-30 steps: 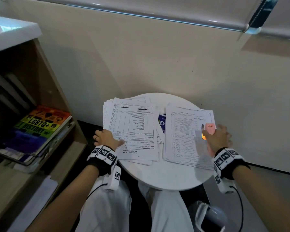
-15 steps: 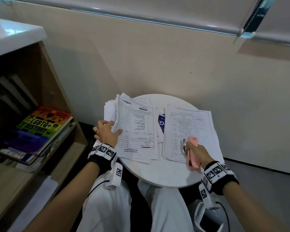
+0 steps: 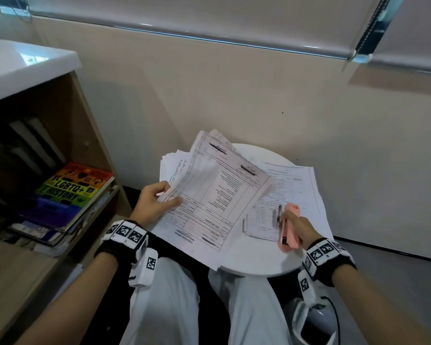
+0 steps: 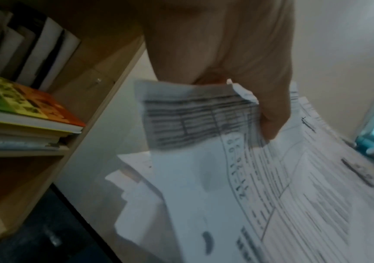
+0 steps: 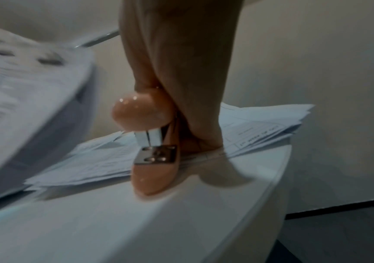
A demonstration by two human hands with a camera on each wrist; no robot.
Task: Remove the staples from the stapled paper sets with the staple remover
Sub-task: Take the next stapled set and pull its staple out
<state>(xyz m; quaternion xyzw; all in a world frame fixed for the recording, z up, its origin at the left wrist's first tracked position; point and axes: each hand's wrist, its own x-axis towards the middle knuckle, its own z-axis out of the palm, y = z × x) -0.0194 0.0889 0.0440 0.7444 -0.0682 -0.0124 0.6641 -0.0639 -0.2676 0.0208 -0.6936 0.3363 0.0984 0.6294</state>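
Note:
My left hand (image 3: 168,194) pinches the near left edge of a stapled paper set (image 3: 209,192) and holds it tilted above the left pile on the round white table (image 3: 259,260). In the left wrist view the thumb of my left hand (image 4: 271,121) lies on the printed top sheet (image 4: 282,195). My right hand (image 3: 288,220) grips a pink stapler-shaped staple remover (image 3: 292,210) over the near edge of the right paper pile (image 3: 294,185). The right wrist view shows the staple remover's rounded pink end (image 5: 140,110) and metal plate close above the table (image 5: 136,222).
A wooden bookshelf (image 3: 90,135) stands close on the left, with a rainbow-covered book (image 3: 72,190) lying on a stack. The beige wall rises right behind the table. My legs in white trousers (image 3: 164,307) are under the near edge. A bag (image 3: 314,324) lies on the floor at the right.
My left hand has lifted the top paper set off the left pile and swung it up and rightward. My right hand has picked up the pink staple remover and drawn it nearer.

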